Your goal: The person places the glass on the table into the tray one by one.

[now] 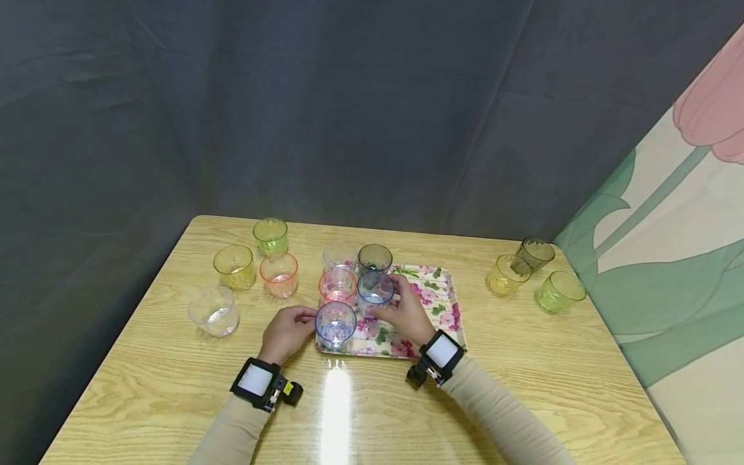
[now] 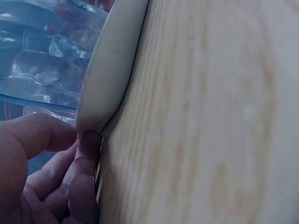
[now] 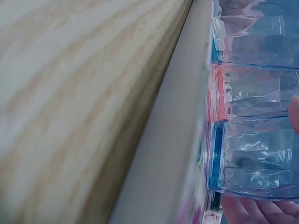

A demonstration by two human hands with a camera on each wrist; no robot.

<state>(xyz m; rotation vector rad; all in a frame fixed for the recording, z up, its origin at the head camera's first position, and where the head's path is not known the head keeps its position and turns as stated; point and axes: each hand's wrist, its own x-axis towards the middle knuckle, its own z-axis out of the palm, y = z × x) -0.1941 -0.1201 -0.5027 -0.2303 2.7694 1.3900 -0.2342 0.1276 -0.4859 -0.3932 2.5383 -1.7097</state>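
A flowered tray (image 1: 446, 303) lies on the wooden table under several clear plastic cups. My left hand (image 1: 287, 332) pinches the tray's rim (image 2: 110, 65) near its front left corner, thumb above and fingers along the outer side. Close by that hand a blue cup (image 1: 336, 325) stands at the front of the tray. My right hand (image 1: 409, 313) holds a second blue cup (image 1: 375, 289), thumb on the near side and fingers on the far side. That cup (image 3: 254, 161) stands on the tray beside a red-rimmed cup (image 1: 338, 286). Behind them are a grey cup (image 1: 374, 258) and a colourless cup (image 1: 341, 254).
Left of the tray stand a green cup (image 1: 270, 236), a yellow cup (image 1: 235, 267), a red cup (image 1: 279, 276) and a colourless cup (image 1: 214, 312). Far right are a yellow cup (image 1: 504, 278), a grey cup (image 1: 535, 254) and a green cup (image 1: 559, 292). A dark curtain (image 1: 349, 116) hangs behind.
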